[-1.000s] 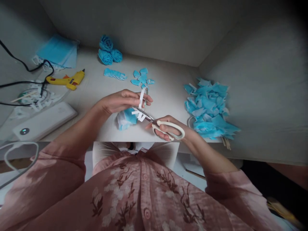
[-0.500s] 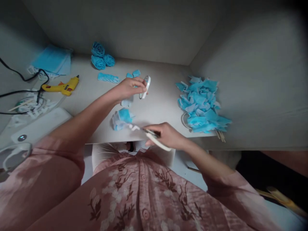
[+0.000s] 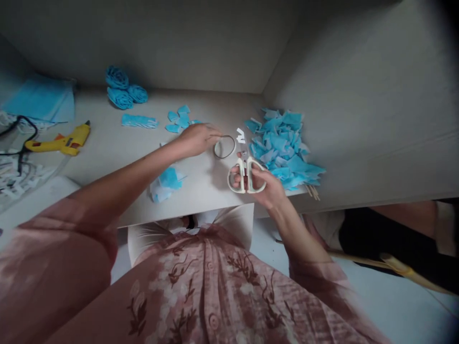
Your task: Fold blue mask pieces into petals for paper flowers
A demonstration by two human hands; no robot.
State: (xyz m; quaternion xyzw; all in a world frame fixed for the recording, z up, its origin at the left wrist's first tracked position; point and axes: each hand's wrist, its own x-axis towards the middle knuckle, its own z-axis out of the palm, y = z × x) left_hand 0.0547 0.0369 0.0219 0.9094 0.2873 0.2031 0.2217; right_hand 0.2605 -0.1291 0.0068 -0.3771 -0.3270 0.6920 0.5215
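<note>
My left hand (image 3: pixel 199 139) has its fingertips closed on the edge of a thin roll of tape (image 3: pixel 234 145), which tilts above the table. In my right hand (image 3: pixel 268 187) is a pair of scissors (image 3: pixel 245 177) with cream handles, blades pointing away from me. My fingers pass through the handle loops. Small white strips (image 3: pixel 240 135) show at the blade tips. Loose blue petal pieces (image 3: pixel 183 110) lie just beyond my left hand. Nearer to me sits a crumpled blue and white fabric piece (image 3: pixel 169 178).
A pile of blue fabric pieces (image 3: pixel 281 138) with sticks (image 3: pixel 314 192) lies to the right. Three blue rosettes (image 3: pixel 120 97) and a folded blue strip (image 3: pixel 139 121) are at the back left. Further left are a yellow glue gun (image 3: pixel 77 139), its cable, and stacked blue masks (image 3: pixel 41 98).
The scissors have moved up and right and turned to point away from me. The tape roll has tipped flatter and lower. My view has shifted right.
</note>
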